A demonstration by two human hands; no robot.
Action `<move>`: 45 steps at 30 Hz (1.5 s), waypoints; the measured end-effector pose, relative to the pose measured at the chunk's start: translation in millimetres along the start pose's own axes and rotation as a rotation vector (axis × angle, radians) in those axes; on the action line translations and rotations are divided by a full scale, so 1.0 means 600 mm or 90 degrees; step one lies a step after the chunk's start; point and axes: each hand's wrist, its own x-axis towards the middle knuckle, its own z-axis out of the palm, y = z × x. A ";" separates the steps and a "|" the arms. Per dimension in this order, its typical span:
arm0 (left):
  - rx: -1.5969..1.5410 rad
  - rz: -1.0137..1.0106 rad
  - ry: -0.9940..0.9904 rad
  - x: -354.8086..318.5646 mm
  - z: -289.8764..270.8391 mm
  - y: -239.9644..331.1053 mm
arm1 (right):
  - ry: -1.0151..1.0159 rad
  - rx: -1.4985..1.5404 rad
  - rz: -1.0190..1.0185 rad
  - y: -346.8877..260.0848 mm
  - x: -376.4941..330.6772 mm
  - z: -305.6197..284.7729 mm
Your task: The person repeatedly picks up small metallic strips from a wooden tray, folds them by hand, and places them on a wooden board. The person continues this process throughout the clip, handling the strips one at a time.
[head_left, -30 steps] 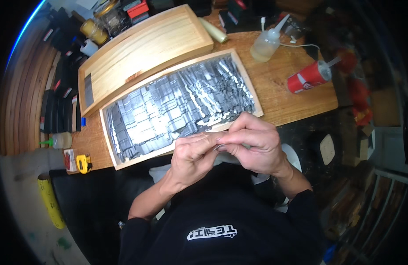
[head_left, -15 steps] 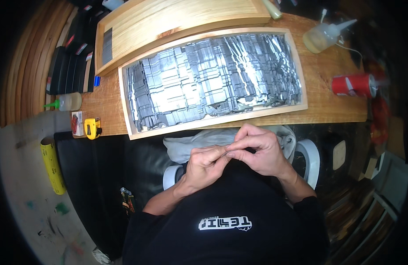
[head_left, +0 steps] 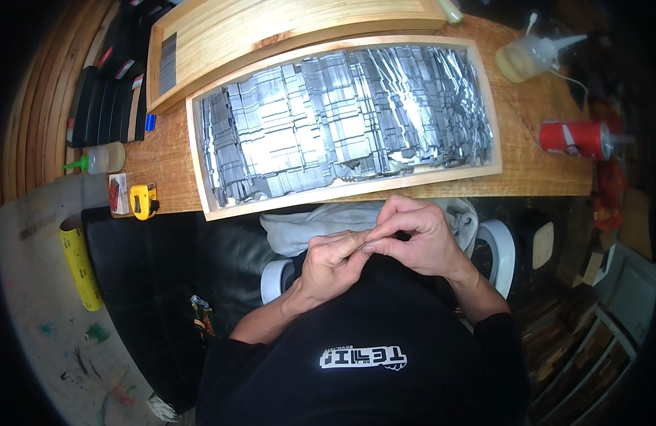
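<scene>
So, from my end of the feed: the thing that matters is a thin sliver (head_left: 366, 243) caught between the fingertips, in front of the chest and just off the near edge of the bench. Only an edge shows, so I can't tell its shape, or whether it matches the strips behind it.

Both grips are nearly closed. My left hand (head_left: 334, 259) pinches thumb against a bent forefinger, other fingers curled in. My right hand (head_left: 420, 238) meets it tip to tip, also pinched, with a loop of space behind the fingertips. I'd guess it's held by the tips because something that thin leaves little else to grab, and up close so the eyes can check it.

Pose: wrists bent inward, elbows out, forearms angling up from either side of the black shirt (head_left: 363, 305), knuckles up.

Just past the hands, a shallow wooden tray (head_left: 328, 194) lies full of shiny grey strips (head_left: 285, 128), probably parked there for easy reach. A second wooden tray (head_left: 299, 21) sits right behind it. Further out on the bench (head_left: 541, 177): a yellow tape measure (head_left: 143, 201) left, a red can (head_left: 573, 138) and squeeze bottle (head_left: 521, 60) right, well apart from the hands.
</scene>
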 end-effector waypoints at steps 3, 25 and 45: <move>-0.004 -0.007 -0.001 0.000 -0.001 -0.001 | -0.003 0.006 0.004 0.000 0.001 0.001; -0.064 -0.012 -0.038 -0.001 -0.014 -0.020 | 0.060 -0.144 -0.089 -0.007 -0.002 0.045; -0.073 0.013 -0.070 0.012 -0.031 -0.025 | 0.095 -0.108 -0.007 -0.006 -0.011 0.057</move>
